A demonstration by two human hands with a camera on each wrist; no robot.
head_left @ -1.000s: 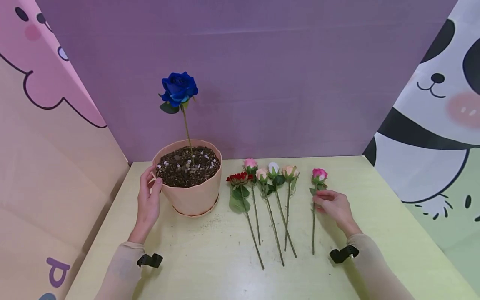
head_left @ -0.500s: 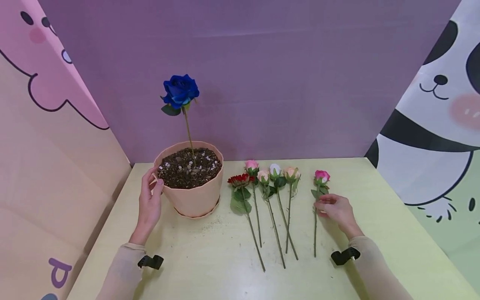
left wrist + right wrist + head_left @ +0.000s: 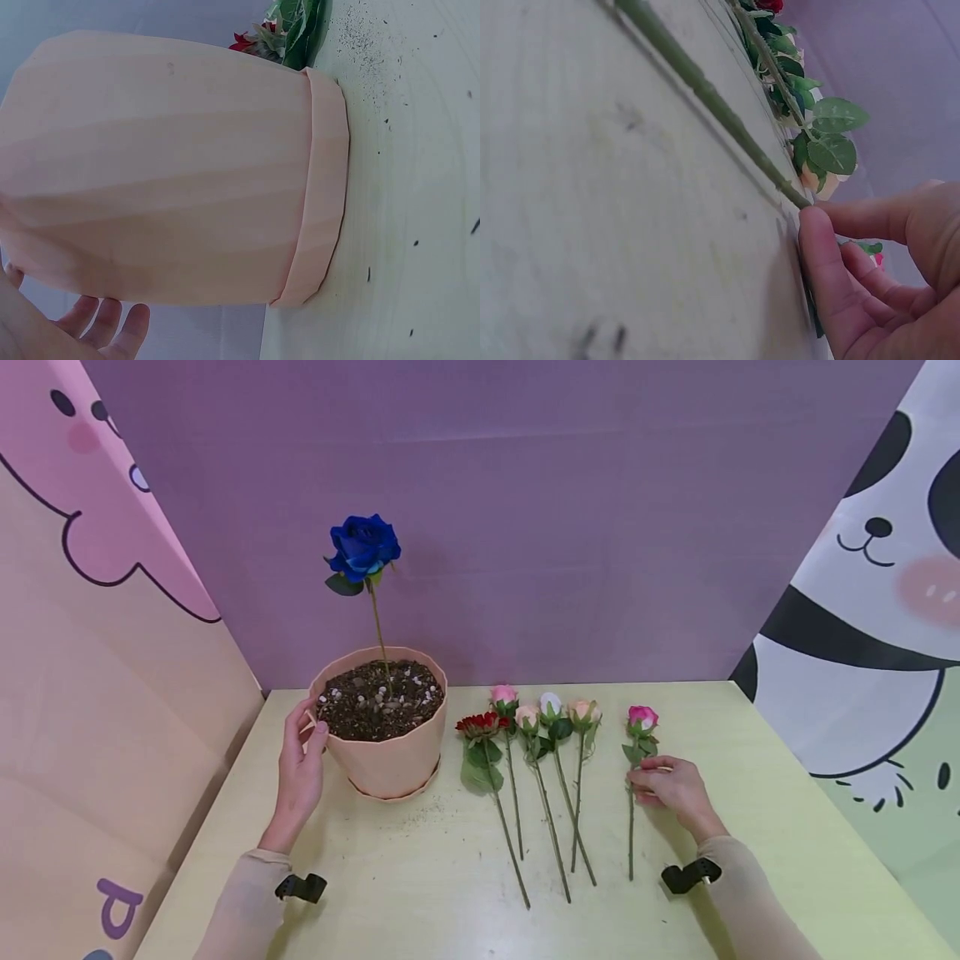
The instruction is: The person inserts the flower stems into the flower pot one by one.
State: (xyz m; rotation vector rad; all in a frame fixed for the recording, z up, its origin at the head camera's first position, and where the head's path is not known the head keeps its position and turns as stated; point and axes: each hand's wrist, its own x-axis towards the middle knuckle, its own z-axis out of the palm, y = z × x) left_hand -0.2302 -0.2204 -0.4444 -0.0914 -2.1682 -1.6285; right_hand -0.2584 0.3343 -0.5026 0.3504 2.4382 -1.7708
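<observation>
A peach flowerpot (image 3: 390,768) of dark soil (image 3: 378,702) stands on its saucer at the left, a blue rose (image 3: 365,547) upright in it. My left hand (image 3: 302,777) holds the pot's left side at the rim. In the left wrist view several fingertips (image 3: 135,326) lie against the outer wall; where the thumb presses is not clear. On the right my right hand (image 3: 673,789) pinches the stem of a pink rose (image 3: 642,718) below its leaves. The right wrist view shows thumb and index finger on that stem (image 3: 727,116), which lies close over the table.
Between pot and right hand lie a dark red flower (image 3: 482,724), a pink rose (image 3: 503,695), a white rose (image 3: 551,703) and two peach roses, stems toward me. Soil crumbs dot the table (image 3: 450,927). A purple backdrop (image 3: 525,527) rises behind.
The right hand's pinch has slipped slightly down the pink rose's stem, away from the bloom. The left hand keeps its place on the pot. The whole view has shifted a little.
</observation>
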